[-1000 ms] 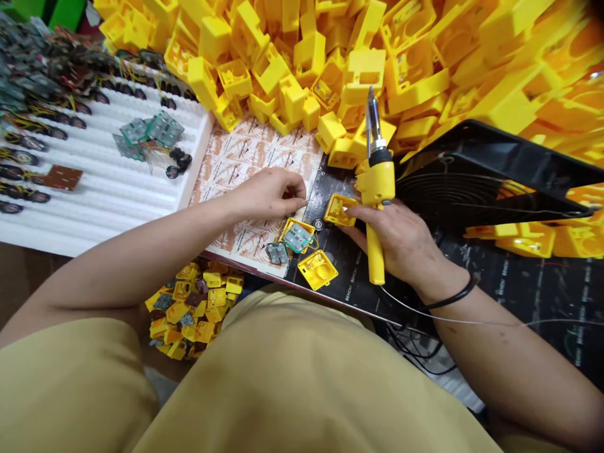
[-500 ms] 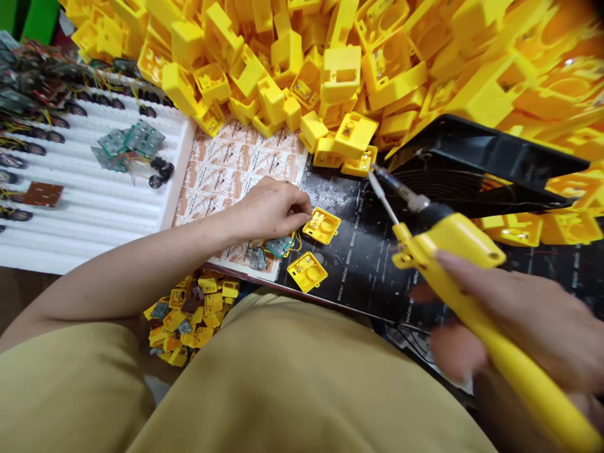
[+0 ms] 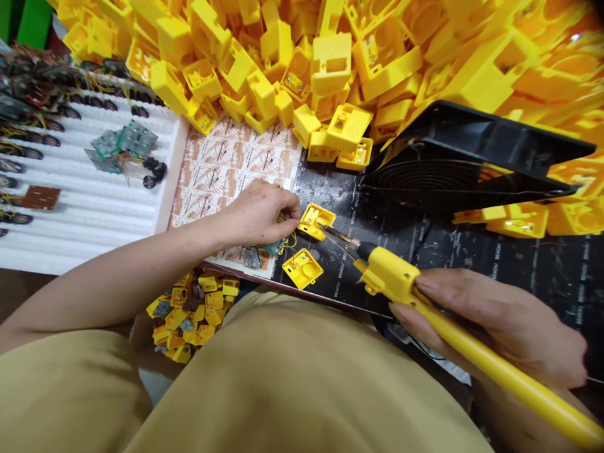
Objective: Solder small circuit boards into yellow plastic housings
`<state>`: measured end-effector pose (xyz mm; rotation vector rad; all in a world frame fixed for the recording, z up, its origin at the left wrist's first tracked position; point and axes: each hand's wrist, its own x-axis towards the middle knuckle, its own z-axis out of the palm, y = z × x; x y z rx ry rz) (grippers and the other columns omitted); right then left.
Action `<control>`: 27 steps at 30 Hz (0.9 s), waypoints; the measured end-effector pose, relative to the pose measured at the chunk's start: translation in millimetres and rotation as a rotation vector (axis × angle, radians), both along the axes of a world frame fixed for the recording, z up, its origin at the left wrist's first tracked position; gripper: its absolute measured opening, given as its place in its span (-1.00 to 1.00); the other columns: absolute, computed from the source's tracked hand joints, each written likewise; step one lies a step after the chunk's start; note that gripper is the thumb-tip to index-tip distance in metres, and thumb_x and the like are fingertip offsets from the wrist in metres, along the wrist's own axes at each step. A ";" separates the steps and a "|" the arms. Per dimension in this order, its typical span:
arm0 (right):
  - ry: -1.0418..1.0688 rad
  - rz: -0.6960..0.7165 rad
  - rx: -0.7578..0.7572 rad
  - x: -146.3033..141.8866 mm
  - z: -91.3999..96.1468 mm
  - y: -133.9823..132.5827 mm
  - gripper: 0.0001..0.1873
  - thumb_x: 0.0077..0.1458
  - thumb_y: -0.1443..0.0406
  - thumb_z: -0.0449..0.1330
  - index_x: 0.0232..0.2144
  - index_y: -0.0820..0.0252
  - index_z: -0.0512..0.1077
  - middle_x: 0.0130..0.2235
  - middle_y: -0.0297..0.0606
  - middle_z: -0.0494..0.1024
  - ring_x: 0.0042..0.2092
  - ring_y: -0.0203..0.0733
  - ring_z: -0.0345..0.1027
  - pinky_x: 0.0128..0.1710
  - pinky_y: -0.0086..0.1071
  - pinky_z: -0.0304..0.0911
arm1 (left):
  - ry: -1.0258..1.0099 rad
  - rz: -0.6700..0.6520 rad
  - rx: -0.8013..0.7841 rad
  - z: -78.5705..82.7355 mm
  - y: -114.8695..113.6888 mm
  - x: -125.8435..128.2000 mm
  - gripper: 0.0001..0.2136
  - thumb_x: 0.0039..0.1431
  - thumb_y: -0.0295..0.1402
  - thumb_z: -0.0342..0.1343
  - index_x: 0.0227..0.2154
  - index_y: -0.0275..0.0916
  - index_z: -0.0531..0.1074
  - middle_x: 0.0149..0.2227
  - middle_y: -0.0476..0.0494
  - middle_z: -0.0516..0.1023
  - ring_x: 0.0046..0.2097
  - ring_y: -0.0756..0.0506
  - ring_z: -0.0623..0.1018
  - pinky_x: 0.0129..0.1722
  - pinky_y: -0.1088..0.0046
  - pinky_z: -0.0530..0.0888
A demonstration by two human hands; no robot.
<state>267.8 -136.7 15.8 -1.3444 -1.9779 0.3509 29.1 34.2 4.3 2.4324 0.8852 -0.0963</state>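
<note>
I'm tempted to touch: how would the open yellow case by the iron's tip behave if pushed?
The yellow case looks thin-walled and plastic, so probably stiff and light. Lying flat and shallow, it would likely slide rather than tip.

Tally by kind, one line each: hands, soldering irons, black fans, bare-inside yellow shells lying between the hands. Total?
Hands, left hand and right hand: 2
Soldering iron: 1
Black fan: 1
Yellow shells, upper shell and lower shell: 2
Total: 6

Black fan [image 3: 438,173] well apart from white tray [image 3: 94,223]
</note>
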 end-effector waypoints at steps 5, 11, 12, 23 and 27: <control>-0.178 0.102 0.033 -6.5 3.1 5.7 -0.90 0.10 0.38 0.28 -0.35 0.21 0.39 -0.39 -0.30 0.54 -0.36 -0.32 0.48 -0.35 -0.51 0.44 | 0.045 -0.041 0.084 -2.6 -1.4 2.8 -0.84 0.06 -0.38 0.03 -0.46 -0.23 0.52 -0.46 -0.01 0.57 -0.40 -0.03 0.49 -0.10 0.32 0.33; -0.173 0.139 0.179 -12.4 3.5 16.0 -0.82 0.03 0.38 0.35 -0.38 0.24 0.38 -0.43 -0.31 0.54 -0.40 -0.35 0.46 -0.39 -0.54 0.43 | 0.068 -0.031 0.110 -1.2 -2.4 6.5 -0.84 0.04 -0.37 0.02 -0.45 -0.23 0.52 -0.47 -0.02 0.57 -0.39 -0.04 0.49 -0.11 0.31 0.33; -0.170 0.148 0.188 -13.3 5.4 17.5 -0.80 0.00 0.39 0.37 -0.38 0.26 0.38 -0.44 -0.29 0.54 -0.40 -0.34 0.46 -0.38 -0.52 0.43 | 0.077 -0.029 0.109 -0.5 -2.6 7.1 -0.84 0.04 -0.38 0.02 -0.45 -0.23 0.52 -0.46 -0.02 0.57 -0.38 -0.05 0.50 -0.11 0.30 0.34; -0.155 0.184 0.160 -13.8 13.7 18.9 -0.78 -0.03 0.44 0.37 -0.35 0.28 0.39 -0.43 -0.23 0.53 -0.40 -0.30 0.46 -0.38 -0.46 0.43 | 0.106 -0.066 0.142 2.0 -1.5 9.3 -0.83 0.03 -0.37 0.00 -0.47 -0.24 0.51 -0.49 -0.03 0.55 -0.40 -0.05 0.50 -0.13 0.29 0.35; -0.146 0.119 0.088 -3.3 13.5 12.3 -0.89 0.10 0.37 0.28 -0.32 0.19 0.39 -0.39 -0.29 0.53 -0.38 -0.31 0.47 -0.37 -0.48 0.41 | 0.130 -0.086 0.140 3.6 -0.6 10.1 -0.83 0.05 -0.36 0.00 -0.47 -0.24 0.50 -0.48 -0.03 0.55 -0.40 -0.04 0.49 -0.14 0.31 0.35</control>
